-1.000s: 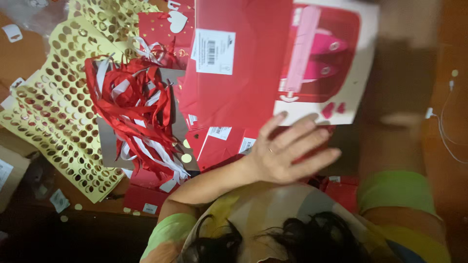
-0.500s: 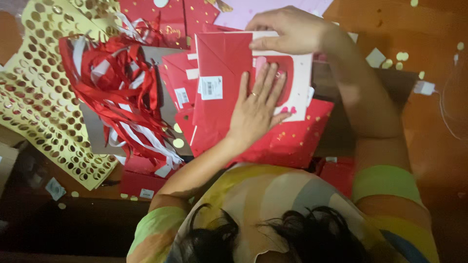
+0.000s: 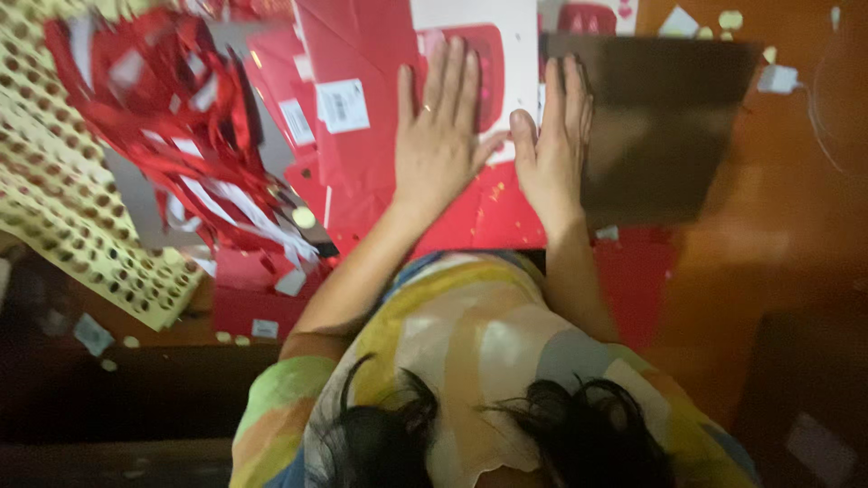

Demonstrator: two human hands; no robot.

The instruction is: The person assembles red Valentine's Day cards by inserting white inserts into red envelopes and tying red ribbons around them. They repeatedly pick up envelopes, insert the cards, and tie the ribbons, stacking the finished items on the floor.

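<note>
A flat red paper bag (image 3: 362,154) with a white label and a white picture panel lies on a stack of similar red bags. My left hand (image 3: 443,136) rests flat on it, palm down and fingers spread, with a ring on one finger. My right hand (image 3: 551,149) lies flat just beside it, thumb nearly touching the left thumb. It straddles the bag's right edge and a dark brown board (image 3: 669,126). Neither hand grips anything.
A tangle of red and white ribbons (image 3: 181,154) lies left of the bags, over a yellow sheet punched with round holes (image 3: 54,199). Small paper scraps and yellow dots dot the orange-brown table (image 3: 768,262). A thin white cable (image 3: 827,99) curves at the far right.
My right hand has come down from the bag's top edge and now lies flat next to my left hand. The left hand has stayed pressed on the bag.
</note>
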